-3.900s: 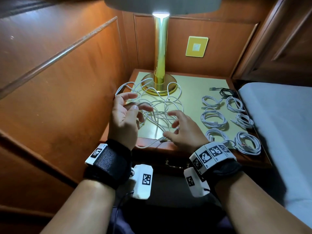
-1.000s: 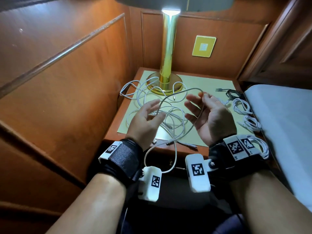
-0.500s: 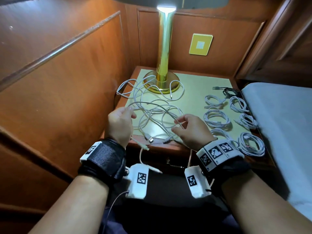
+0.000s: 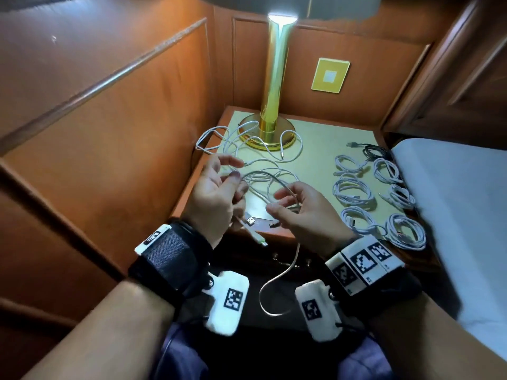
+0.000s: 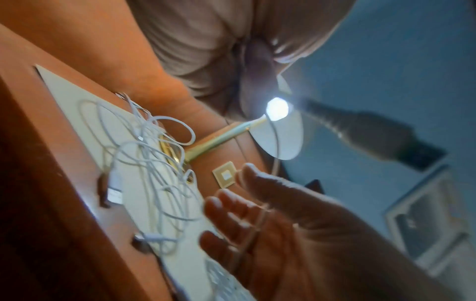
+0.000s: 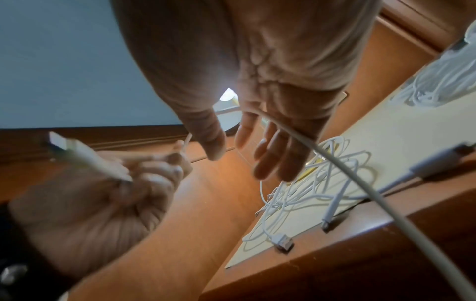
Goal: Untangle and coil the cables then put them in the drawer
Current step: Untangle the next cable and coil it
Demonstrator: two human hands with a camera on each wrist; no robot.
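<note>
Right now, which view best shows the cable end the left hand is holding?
Right wrist: the left hand grips the white plug, large and unobstructed. Head shows the plug small below that hand. Left wrist shows only a dark, blurred connector shape.

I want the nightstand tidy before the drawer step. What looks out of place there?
A tangle of loose white cables sprawls around the lamp base, and one white cable hangs off the nightstand's front edge. The coiled cables lie neatly right.

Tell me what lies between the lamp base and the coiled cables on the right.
Bare yellow mat: nothing lies between the lamp base and the coiled cables. The head view shows it.
</note>
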